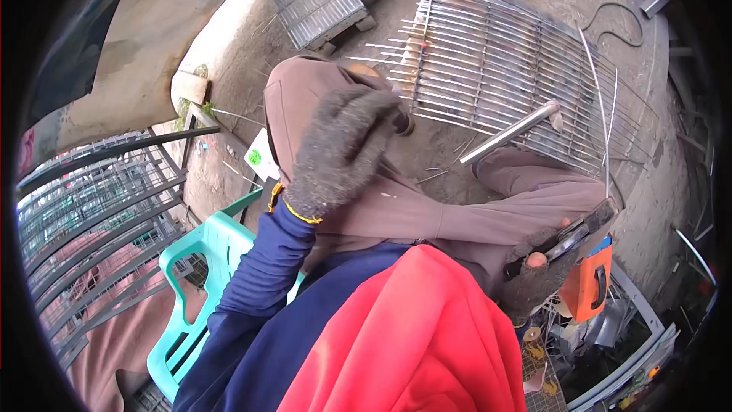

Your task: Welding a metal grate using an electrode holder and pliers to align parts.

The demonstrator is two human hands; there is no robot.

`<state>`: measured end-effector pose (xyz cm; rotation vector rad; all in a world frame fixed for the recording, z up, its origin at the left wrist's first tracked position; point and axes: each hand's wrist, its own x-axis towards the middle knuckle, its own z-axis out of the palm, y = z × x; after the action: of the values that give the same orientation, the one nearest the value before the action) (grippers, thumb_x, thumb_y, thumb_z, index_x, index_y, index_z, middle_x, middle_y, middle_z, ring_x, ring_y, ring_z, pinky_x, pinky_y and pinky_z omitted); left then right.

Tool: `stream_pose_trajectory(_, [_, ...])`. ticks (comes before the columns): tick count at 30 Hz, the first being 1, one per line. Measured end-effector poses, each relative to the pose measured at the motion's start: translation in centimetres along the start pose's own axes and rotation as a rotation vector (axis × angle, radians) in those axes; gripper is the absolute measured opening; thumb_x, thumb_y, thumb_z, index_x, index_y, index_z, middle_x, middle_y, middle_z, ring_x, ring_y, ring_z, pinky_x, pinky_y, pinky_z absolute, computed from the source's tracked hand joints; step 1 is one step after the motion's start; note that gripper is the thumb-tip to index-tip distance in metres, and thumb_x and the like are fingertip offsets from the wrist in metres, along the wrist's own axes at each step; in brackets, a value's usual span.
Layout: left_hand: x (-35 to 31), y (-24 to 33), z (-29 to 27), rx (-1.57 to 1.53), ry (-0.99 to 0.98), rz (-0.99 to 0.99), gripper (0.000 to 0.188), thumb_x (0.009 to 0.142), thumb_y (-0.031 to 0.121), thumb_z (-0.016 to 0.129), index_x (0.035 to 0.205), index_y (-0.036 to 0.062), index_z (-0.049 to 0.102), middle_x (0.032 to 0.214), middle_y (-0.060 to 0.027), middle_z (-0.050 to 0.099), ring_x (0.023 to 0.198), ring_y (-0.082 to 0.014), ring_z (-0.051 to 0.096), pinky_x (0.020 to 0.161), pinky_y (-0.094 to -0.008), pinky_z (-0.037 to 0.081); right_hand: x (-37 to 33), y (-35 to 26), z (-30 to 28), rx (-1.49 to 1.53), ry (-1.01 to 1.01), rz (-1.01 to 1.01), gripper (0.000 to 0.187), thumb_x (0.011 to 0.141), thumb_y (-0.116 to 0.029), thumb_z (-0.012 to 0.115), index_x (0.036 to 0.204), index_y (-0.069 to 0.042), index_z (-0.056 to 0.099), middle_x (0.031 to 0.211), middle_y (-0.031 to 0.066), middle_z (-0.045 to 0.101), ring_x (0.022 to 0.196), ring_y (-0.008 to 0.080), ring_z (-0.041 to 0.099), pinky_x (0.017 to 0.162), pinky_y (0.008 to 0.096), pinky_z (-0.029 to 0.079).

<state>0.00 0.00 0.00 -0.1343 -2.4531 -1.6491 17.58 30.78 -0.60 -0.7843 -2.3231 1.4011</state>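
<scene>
We are noting a metal grate (499,61) lying on the ground ahead of both hands, beyond the trousered legs (396,217); neither hand is touching it. The left hand (339,152) is sitting nearer its left edge. A metal tube (509,133) is lying at a slant over the grate's near side, its near end pointing toward the gap between the legs.

Hands: we are seeing them well apart. The left, in a grey glove, is hanging over the thigh with its fingers bent and close together; we cannot tell whether it is gripping anything. The right hand (522,282), also gloved but with bare fingertips showing, is closing around a dark tool (573,238), whose exact kind we are not making out. A thin rod (612,122) is rising from near the tool's far end; we cannot tell whether they are joining. An orange case (589,286) is standing just beside the right hand.
</scene>
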Motion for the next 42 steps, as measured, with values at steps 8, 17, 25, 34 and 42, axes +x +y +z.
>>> stream_pose_trajectory(8, [-6.0,-6.8,-15.2,0.840,-0.293,-0.480,0.032,0.086,0.022,0.067,0.110,0.0015,0.061,0.110,-0.0219,0.064,0.107,-0.0376,0.062,0.093,-0.0461,0.049,0.5,-1.1,1.0,-0.170,0.068,-0.158,0.095,0.090,-0.074,0.048,0.140,0.007,0.045,0.136,0.0191,0.055,0.124,0.0312,0.052,0.104,0.0432,0.039])
stream_pose_trajectory(17, [-14.7,-13.7,-14.2,0.850,-0.362,-0.460,0.048,0.071,0.035,0.078,0.101,0.0013,0.063,0.111,-0.0210,0.061,0.105,-0.0431,0.058,0.090,-0.0497,0.048,0.1,-1.6,1.3,0.185,-0.018,-0.004,0.092,0.082,-0.063,0.073,0.137,0.007,0.046,0.080,0.0007,0.053,0.055,0.0086,0.049,0.050,0.0246,0.039])
stream_pose_trajectory(25, [-15.1,-16.4,-17.5,0.658,-0.039,-0.468,0.032,0.088,0.027,0.061,0.109,0.0023,0.058,0.089,-0.0175,0.066,0.076,-0.0310,0.063,0.071,-0.0425,0.051,0.5,-1.0,0.7,0.135,-0.053,-0.095,0.084,0.082,-0.051,0.078,0.135,0.006,0.048,0.084,0.0001,0.056,0.069,0.0087,0.051,0.062,0.0237,0.042])
stream_pose_trajectory(34, [-3.7,-10.4,-21.2,-0.180,0.630,-0.558,0.036,0.095,0.030,0.058,0.115,0.0018,0.065,0.097,-0.0095,0.067,0.082,-0.0209,0.065,0.072,-0.0353,0.055,0.0,-0.3,0.1,0.245,-0.096,-0.021,0.092,0.077,-0.056,0.081,0.137,0.005,0.046,0.085,0.0002,0.056,0.065,0.0082,0.051,0.056,0.0237,0.041])
stream_pose_trajectory(42, [8.4,5.8,-10.0,0.093,0.157,0.305,0.040,0.093,0.011,0.061,0.133,0.0074,0.055,0.137,-0.0138,0.056,0.116,-0.0267,0.059,0.099,-0.0399,0.052,-0.6,0.0,-0.4,0.209,-0.153,0.090,0.060,0.073,-0.019,0.084,0.120,-0.002,0.052,0.092,0.0019,0.059,0.081,0.0123,0.057,0.073,0.0279,0.048])
